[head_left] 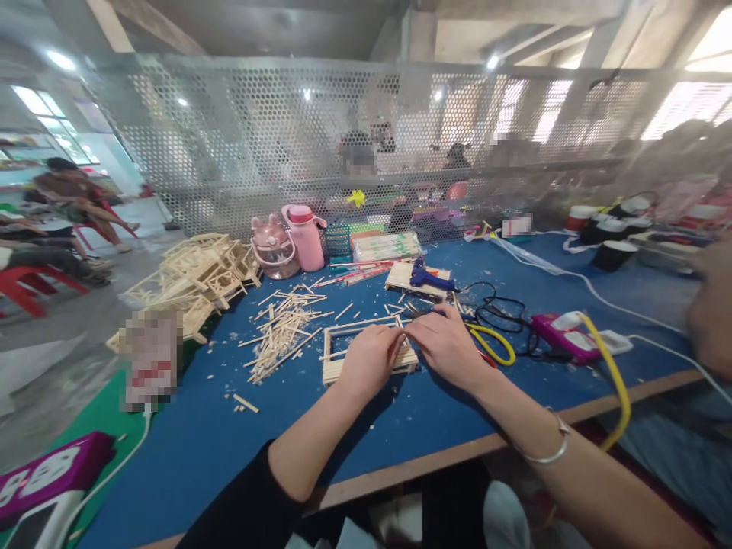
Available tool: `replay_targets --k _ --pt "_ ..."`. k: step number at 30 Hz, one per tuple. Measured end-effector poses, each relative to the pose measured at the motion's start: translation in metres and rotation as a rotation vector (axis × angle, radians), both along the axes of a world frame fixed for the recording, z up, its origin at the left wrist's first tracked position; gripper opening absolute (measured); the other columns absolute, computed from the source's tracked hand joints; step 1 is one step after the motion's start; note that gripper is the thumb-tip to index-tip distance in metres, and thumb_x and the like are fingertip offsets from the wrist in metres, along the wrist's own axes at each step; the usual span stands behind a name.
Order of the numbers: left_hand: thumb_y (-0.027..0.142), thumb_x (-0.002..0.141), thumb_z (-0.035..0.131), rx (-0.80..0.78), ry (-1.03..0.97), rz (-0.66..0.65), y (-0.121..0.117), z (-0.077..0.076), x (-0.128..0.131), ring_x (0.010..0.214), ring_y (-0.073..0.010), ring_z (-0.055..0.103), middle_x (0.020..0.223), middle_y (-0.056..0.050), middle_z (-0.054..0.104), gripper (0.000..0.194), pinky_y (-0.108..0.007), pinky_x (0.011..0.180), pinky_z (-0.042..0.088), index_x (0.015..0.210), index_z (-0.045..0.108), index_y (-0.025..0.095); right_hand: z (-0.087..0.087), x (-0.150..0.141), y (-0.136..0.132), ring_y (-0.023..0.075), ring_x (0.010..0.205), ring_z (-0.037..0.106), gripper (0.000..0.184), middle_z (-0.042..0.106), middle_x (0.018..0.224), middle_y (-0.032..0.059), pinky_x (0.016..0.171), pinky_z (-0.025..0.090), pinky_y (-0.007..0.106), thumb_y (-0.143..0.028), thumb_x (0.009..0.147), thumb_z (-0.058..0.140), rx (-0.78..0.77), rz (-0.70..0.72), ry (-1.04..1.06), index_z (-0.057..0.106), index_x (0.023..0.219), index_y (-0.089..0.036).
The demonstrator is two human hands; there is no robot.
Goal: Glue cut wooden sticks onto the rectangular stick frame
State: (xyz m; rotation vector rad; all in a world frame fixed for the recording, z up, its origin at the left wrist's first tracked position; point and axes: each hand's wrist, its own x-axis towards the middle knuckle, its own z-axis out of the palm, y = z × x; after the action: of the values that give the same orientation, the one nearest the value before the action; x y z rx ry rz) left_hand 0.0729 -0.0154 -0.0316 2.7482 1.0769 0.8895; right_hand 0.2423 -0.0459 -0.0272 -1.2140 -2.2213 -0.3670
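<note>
A small frame of pale wooden sticks (337, 374) lies on the blue table in front of me. My left hand (371, 357) is closed over its right part, fingers bent down at the frame's corner. Against those fingertips, my right hand (444, 339) is pinched shut; whatever lies between its fingers is hidden. Yellow-handled pliers (503, 352) lie partly behind my right hand. To the left of the frame spreads a pile of loose wooden sticks (286, 332). Beyond it, a blue glue gun (430, 278) rests on a stick-built piece (400, 276).
Finished-looking stick structures (194, 278) are heaped at the left edge. Pink bottles (306, 240) stand behind, before a perforated metal screen (240, 145). A purple power strip (563, 335) with cables lies right. Another person's arm (712, 305) shows at far right.
</note>
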Motion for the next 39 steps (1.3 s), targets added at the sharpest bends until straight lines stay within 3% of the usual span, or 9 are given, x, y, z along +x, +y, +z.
replay_targets --k 7,14,19,23,26,30,35,37,39 --pt "0.022 0.091 0.045 0.141 -0.235 -0.024 -0.001 0.015 -0.008 0.079 -0.0165 0.057 0.085 -0.006 0.066 0.019 -0.029 0.074 0.046 0.095 0.062 0.015 0.024 0.032 -0.002 0.0232 0.109 0.052 0.034 0.059 0.119 0.012 0.092 0.036 0.037 -0.03 0.089 0.045 -0.009 -0.2 0.239 0.05 0.12 -0.017" --pt "0.018 0.088 0.049 0.249 -0.247 -0.121 -0.007 0.02 -0.016 0.077 -0.0159 0.055 0.083 -0.005 0.065 0.014 -0.029 0.071 0.045 0.095 0.061 0.016 -0.002 0.035 -0.005 0.0227 0.08 0.063 0.026 0.067 0.087 0.0077 0.067 0.041 0.03 -0.043 0.084 0.05 -0.602 -0.523 -0.014 0.059 0.08 -0.019" --pt "0.021 0.089 0.048 0.212 -0.205 -0.091 -0.007 0.014 -0.014 0.078 -0.0164 0.055 0.084 -0.006 0.065 0.015 -0.03 0.071 0.046 0.093 0.062 0.016 -0.013 0.015 0.004 0.0255 0.08 0.065 0.015 0.068 0.084 0.0137 0.067 0.041 0.032 -0.023 0.085 0.046 -0.615 -0.639 0.03 0.056 0.092 -0.015" --pt "0.022 0.09 0.045 0.182 -0.182 -0.062 -0.01 0.016 -0.014 0.076 -0.0165 0.056 0.081 -0.006 0.065 0.018 -0.03 0.07 0.047 0.09 0.062 0.017 0.004 0.025 -0.002 0.0217 0.07 0.062 0.024 0.064 0.077 0.0097 0.061 0.04 0.03 -0.027 0.093 0.028 -0.509 -0.732 0.207 0.049 0.099 -0.017" --pt "0.02 0.09 0.044 0.137 -0.196 -0.084 -0.015 0.022 -0.015 0.085 -0.0175 0.056 0.092 -0.008 0.063 0.019 -0.031 0.075 0.047 0.089 0.063 0.018 0.026 0.027 -0.021 0.0126 0.053 0.048 0.021 0.049 0.062 -0.0023 0.05 0.035 0.023 -0.039 0.091 0.034 -0.371 -0.486 0.834 0.046 0.087 -0.022" --pt "0.021 0.09 0.042 -0.014 -0.218 -0.164 -0.028 0.04 -0.017 0.116 -0.0223 0.047 0.135 -0.013 0.042 0.021 -0.037 0.092 0.043 0.089 0.063 0.018 0.048 0.012 -0.056 0.0064 0.042 0.021 0.026 0.027 0.055 -0.0091 0.038 0.019 0.017 -0.042 0.083 0.055 -0.582 0.127 1.59 0.038 0.076 -0.023" --pt "0.023 0.092 0.04 -0.247 -0.197 -0.33 -0.047 0.073 -0.021 0.099 -0.0178 0.055 0.103 -0.007 0.06 0.024 -0.031 0.085 0.045 0.084 0.062 0.02 0.049 -0.004 -0.078 0.0051 0.043 0.031 0.022 0.037 0.057 -0.0065 0.038 0.028 0.014 -0.036 0.081 0.06 -0.843 0.491 1.714 0.045 0.074 -0.022" --pt "0.025 0.092 0.04 -0.315 -0.184 -0.372 -0.052 0.083 -0.022 0.084 -0.0167 0.056 0.085 -0.005 0.062 0.026 -0.029 0.077 0.045 0.081 0.062 0.02 0.043 -0.005 -0.079 0.01 0.067 0.055 0.018 0.057 0.083 0.0007 0.055 0.045 0.02 -0.031 0.074 0.067 -0.78 0.585 1.627 0.053 0.084 -0.025" --pt "0.027 0.092 0.041 -0.373 -0.165 -0.411 -0.055 0.087 -0.021 0.079 -0.0166 0.055 0.079 -0.004 0.061 0.026 -0.029 0.073 0.045 0.079 0.063 0.02 0.036 -0.006 -0.077 0.0207 0.105 0.056 0.042 0.055 0.121 0.0049 0.081 0.049 0.035 -0.031 0.067 0.069 -0.743 0.651 1.522 0.054 0.106 -0.03"
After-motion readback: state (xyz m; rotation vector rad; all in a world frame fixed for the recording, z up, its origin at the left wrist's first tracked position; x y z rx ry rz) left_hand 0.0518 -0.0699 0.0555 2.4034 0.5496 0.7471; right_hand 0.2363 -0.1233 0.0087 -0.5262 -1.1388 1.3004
